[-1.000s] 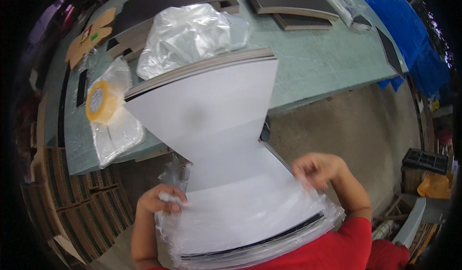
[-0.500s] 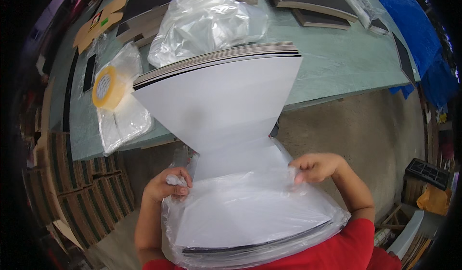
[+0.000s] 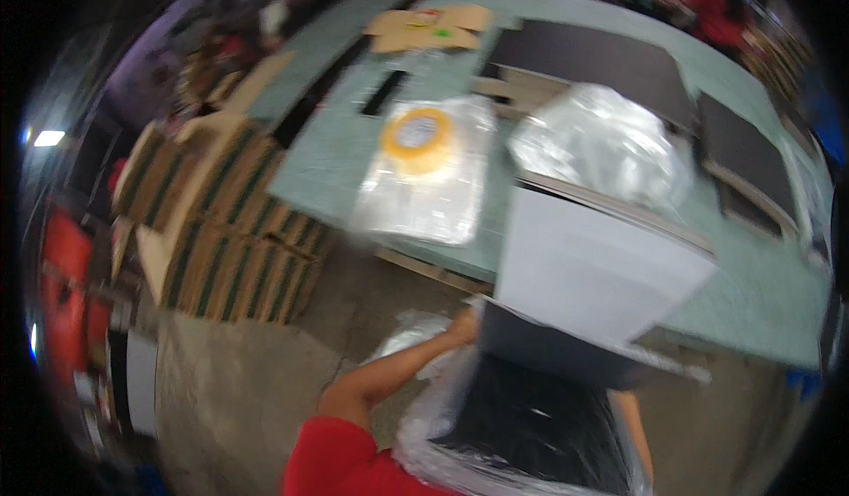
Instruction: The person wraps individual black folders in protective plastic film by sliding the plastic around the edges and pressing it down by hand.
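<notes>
Head view suggests unfinished wrapping: clear plastic (image 3: 417, 444) around dark panel (image 3: 535, 432), white-faced stack (image 3: 592, 266) outside; left hand (image 3: 463, 327) blurred, right hand hidden, grips unclear.

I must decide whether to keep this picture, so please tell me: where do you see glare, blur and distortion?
Head view: glare whitens the crumpled clear plastic bag and the flat clear plastic; head view: blur softens the yellow tape roll and the left hand; head view: fisheye distortion curves the far edge of the green table.
</notes>
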`<state>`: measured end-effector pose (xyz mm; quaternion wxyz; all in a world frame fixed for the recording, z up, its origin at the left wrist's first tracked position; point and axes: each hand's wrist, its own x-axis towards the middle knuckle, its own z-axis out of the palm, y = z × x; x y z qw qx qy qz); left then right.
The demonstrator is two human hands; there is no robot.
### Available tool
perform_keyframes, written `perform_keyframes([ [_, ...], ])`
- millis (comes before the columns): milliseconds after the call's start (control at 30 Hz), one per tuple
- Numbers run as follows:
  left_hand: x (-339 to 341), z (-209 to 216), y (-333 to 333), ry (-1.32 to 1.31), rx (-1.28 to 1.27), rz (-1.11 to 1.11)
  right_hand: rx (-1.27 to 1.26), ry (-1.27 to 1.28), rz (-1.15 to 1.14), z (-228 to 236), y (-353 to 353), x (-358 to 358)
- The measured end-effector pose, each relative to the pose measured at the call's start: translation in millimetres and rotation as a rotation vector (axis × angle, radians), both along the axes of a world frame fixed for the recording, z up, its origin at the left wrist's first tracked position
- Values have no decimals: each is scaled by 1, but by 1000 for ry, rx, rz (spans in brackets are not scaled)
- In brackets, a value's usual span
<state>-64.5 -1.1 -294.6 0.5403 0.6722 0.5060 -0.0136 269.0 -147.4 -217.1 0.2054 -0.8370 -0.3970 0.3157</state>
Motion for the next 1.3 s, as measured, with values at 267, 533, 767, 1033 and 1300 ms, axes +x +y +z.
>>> perform_keyframes([
  [267,11,267,14,-542,-24,-322,365,1144,801,197,-17,-23],
  [533,52,199,-55,-82,298,-886,-240,362,879,107,-10,-52],
  [767,63,420,-58,-477,1038,-985,-83,318,795,125,26,-40],
  [1033,87,488,-31,347,-295,-1198,95,194,869,157,10,-39],
  [1300,47,259,-44,-265,-31,-949,18,714,1189,162,-16,-66],
])
